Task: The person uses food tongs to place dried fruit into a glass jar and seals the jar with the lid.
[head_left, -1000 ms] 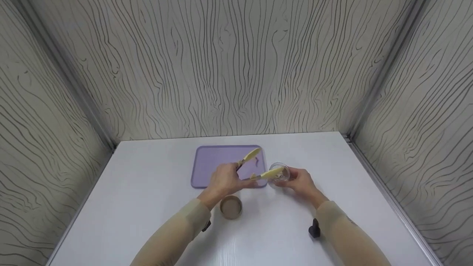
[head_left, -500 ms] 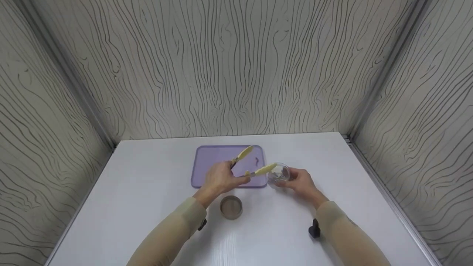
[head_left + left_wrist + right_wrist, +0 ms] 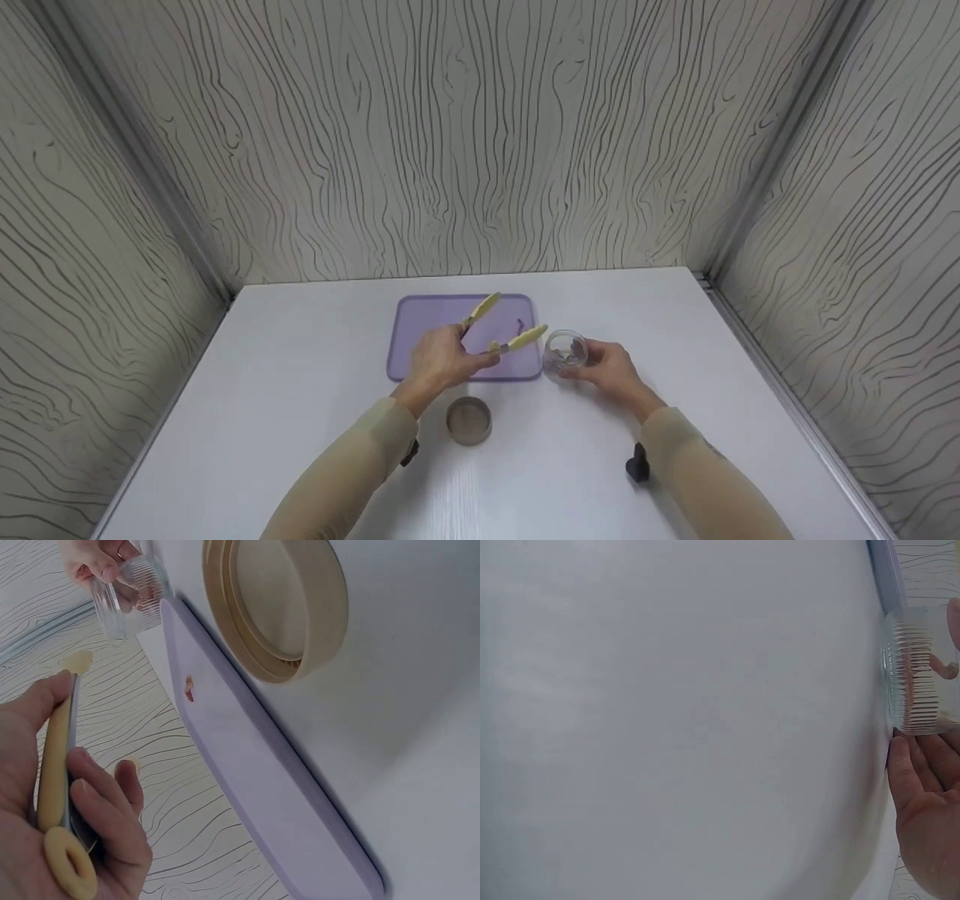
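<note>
My left hand [image 3: 442, 360] grips a pair of tongs [image 3: 529, 337] with pale yellow tips, spread apart above the purple tray [image 3: 420, 319]. Nothing is between the tips. One small reddish-brown piece [image 3: 189, 688] lies on the tray near its right end. Just right of the tray, a clear glass jar [image 3: 564, 351] with a ribbed lower wall stands on the table. My right hand [image 3: 611, 369] holds it from the right, fingers and thumb around its side. Several small dark or reddish pieces [image 3: 945, 667] show inside the jar.
A round tan lid [image 3: 469, 421] lies on the white table [image 3: 315, 345] in front of the tray, near my left forearm. Panels with a wood-grain pattern [image 3: 465, 135] enclose the table at the back and both sides.
The tongs in my left hand have drawn back leftward, from over the jar to over the tray. My right hand and the jar have stayed in place.
</note>
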### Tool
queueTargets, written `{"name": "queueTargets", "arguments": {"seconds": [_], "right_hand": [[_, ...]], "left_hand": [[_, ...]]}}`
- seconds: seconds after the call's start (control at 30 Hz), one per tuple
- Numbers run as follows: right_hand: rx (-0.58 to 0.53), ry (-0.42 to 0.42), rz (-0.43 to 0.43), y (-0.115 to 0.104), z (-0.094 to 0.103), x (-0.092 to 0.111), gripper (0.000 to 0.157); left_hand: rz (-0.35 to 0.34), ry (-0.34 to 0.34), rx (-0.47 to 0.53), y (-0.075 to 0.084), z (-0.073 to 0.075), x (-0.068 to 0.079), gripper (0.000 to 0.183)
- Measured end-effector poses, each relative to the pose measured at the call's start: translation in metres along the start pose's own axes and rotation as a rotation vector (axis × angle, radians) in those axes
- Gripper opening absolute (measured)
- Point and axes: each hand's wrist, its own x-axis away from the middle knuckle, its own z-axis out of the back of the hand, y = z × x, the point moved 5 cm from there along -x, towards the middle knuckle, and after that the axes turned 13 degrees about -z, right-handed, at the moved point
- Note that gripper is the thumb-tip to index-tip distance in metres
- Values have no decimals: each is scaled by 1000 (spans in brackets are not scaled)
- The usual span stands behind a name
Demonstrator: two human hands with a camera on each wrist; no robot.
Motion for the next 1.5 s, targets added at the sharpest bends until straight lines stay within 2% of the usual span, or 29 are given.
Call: {"name": "queueTargets", "arguments": {"seconds": [0.33,0.53,0.83,1.1,1.33,1.5], "right_hand": [[-13,1,1,1,-1,-2,75],[-80,-33,23,0,-2,-1,72],[-75,-25,29,0,-1,-1,75],[-71,-27,30,0,-1,0,76],[-78,-33,13,0,-1,1,78],[-76,-34,15,-1,-1,1,76]], "left_hand": [[16,2,-89,-11,-8,-8,81],[29,14,-106,-18,-11,-10,80],[79,12,-60,-25,-20,-14,50],[51,9,-80,-22,-29,-18,47],[81,-5,-70,-23,-37,-21,42],[61,-15,-76,-21,-41,-21,35]]}}
